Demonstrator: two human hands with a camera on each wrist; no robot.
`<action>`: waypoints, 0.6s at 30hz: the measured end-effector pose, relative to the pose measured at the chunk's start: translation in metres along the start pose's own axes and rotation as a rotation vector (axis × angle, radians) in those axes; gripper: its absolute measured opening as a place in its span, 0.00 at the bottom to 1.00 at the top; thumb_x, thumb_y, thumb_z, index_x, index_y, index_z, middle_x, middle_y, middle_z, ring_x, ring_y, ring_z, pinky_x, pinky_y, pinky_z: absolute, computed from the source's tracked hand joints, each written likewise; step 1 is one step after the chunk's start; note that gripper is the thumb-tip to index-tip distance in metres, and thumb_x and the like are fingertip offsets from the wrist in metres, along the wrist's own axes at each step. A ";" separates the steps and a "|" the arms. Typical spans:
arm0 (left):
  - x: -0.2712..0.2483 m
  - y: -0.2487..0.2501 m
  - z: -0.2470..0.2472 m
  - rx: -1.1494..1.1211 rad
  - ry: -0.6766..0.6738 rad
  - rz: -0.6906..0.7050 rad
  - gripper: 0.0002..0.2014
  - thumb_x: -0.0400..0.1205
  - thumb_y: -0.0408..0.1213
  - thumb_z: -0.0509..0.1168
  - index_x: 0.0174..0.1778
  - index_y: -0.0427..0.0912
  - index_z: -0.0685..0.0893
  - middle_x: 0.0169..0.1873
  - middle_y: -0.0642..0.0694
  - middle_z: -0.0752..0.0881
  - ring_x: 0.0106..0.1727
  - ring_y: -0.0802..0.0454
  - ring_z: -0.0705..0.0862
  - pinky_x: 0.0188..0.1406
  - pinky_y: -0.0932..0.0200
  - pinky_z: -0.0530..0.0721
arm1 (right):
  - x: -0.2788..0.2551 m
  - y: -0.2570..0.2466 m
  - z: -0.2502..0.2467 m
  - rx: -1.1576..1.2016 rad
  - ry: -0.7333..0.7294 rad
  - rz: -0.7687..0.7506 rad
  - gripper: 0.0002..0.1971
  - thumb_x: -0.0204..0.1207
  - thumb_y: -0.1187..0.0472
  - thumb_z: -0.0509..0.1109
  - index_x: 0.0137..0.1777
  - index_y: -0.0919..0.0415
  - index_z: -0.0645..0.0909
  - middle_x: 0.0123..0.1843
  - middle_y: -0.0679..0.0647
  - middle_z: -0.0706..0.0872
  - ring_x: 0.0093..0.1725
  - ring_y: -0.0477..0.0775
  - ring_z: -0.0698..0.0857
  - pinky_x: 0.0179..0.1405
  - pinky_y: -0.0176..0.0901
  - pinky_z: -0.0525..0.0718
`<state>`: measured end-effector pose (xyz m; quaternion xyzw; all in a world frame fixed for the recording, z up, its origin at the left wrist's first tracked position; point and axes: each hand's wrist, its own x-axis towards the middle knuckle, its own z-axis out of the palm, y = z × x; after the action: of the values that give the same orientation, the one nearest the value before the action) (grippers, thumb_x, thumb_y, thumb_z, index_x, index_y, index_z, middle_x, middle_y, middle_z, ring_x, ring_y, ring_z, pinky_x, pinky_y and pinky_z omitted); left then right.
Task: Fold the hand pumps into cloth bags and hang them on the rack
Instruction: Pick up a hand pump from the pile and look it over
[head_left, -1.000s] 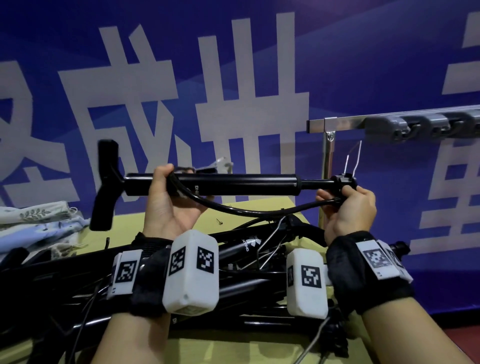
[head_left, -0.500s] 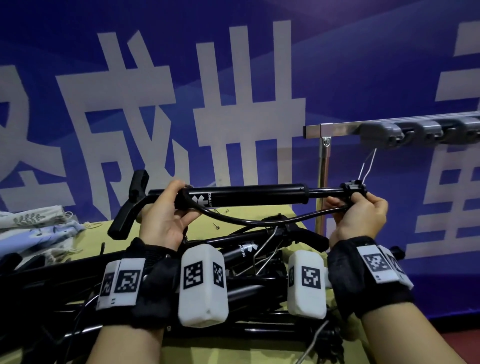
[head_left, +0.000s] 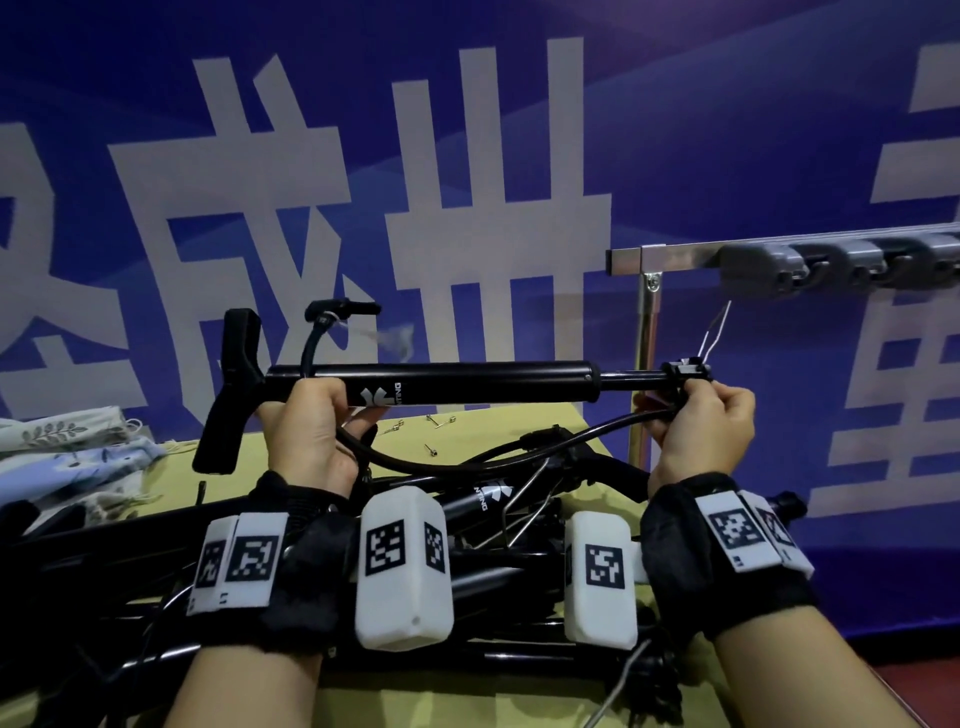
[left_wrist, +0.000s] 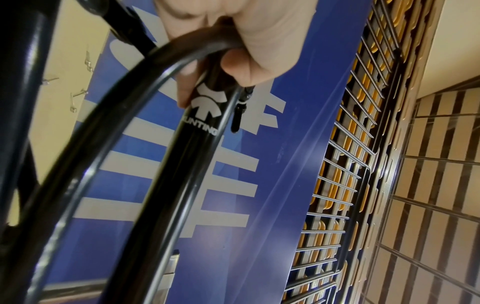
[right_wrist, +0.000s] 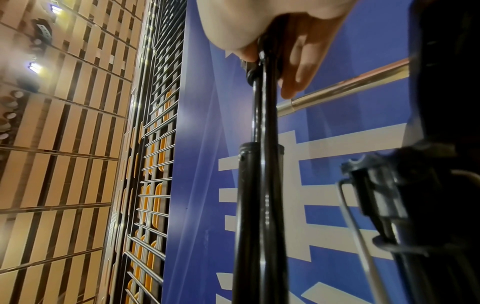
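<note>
The blue banner (head_left: 675, 130) runs off every edge, its white characters cropped. Below it, relative to the held hand pump (head_left: 457, 382), a heap of black pumps (head_left: 493, 519) lies on the yellow table (head_left: 467, 696), largely hidden by both wrists. The rack (head_left: 675, 257), up and right of the pump, is cut off at the frame edge. Folded cloth bags (head_left: 62, 447) lie lower left, their contents not visible. The pump is level in the air: the left hand (head_left: 306, 436) grips the barrel near the handle, the right hand (head_left: 701, 431) pinches the foot end, and the hose (head_left: 447, 460) sags between them.
</note>
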<state>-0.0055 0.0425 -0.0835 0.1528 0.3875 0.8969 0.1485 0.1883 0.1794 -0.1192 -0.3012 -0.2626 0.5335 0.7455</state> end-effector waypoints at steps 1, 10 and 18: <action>0.000 0.000 0.000 0.002 -0.002 0.000 0.23 0.66 0.15 0.47 0.57 0.32 0.67 0.40 0.31 0.76 0.31 0.43 0.82 0.23 0.54 0.87 | 0.001 0.001 0.000 -0.014 0.000 -0.008 0.11 0.78 0.68 0.61 0.37 0.54 0.69 0.38 0.55 0.83 0.28 0.49 0.84 0.23 0.36 0.82; -0.003 -0.004 0.001 0.028 -0.053 -0.029 0.31 0.65 0.14 0.48 0.67 0.26 0.66 0.44 0.30 0.76 0.28 0.44 0.85 0.28 0.48 0.89 | -0.005 0.012 0.003 -0.095 -0.082 0.016 0.11 0.77 0.68 0.63 0.36 0.54 0.70 0.48 0.68 0.86 0.40 0.62 0.87 0.29 0.42 0.84; -0.003 -0.008 0.003 0.042 -0.130 -0.084 0.25 0.67 0.14 0.50 0.60 0.31 0.68 0.40 0.31 0.78 0.25 0.46 0.88 0.27 0.60 0.86 | -0.008 0.017 0.001 -0.204 -0.158 0.018 0.11 0.74 0.63 0.66 0.32 0.55 0.70 0.46 0.68 0.87 0.39 0.64 0.87 0.26 0.41 0.81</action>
<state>-0.0007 0.0485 -0.0884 0.1974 0.4018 0.8698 0.2076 0.1745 0.1766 -0.1308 -0.3349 -0.3706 0.5325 0.6833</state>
